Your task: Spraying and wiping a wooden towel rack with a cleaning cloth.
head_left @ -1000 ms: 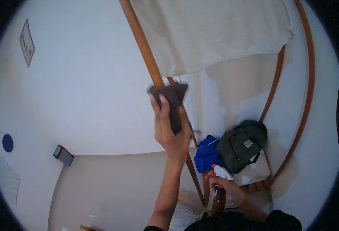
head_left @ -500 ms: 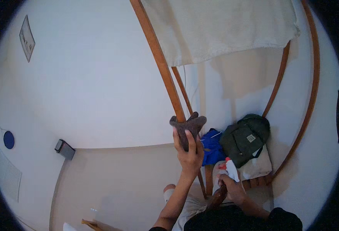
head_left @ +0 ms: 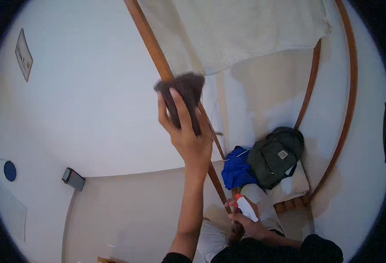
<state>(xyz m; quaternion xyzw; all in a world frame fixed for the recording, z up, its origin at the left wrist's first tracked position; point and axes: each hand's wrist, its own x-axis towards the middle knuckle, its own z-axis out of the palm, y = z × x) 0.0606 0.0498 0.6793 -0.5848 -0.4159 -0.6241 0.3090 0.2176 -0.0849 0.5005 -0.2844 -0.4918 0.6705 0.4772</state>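
My left hand [head_left: 187,138] is raised and closed around a dark grey-brown cloth [head_left: 185,90]. The cloth is wrapped on a slanting wooden post [head_left: 149,39], just below a cream fabric sheet [head_left: 245,33]. Lower down, in front of my body, my right hand [head_left: 255,227] grips a spray bottle [head_left: 247,208] by its white and red trigger head. Most of the bottle's body is hidden by the hand and hard to make out.
A blue bag [head_left: 236,168] and a dark green backpack [head_left: 275,158] rest on a pale cushion [head_left: 291,186] beside the wall. Curved wooden bars [head_left: 350,96] rise at the right. A grey box-shaped object [head_left: 74,179] is against the left wall, with a picture frame [head_left: 24,55] above.
My left hand has slid the cloth up along the post, toward the fabric sheet. My right hand has moved slightly lower and left with the spray bottle. The view has shifted a little.
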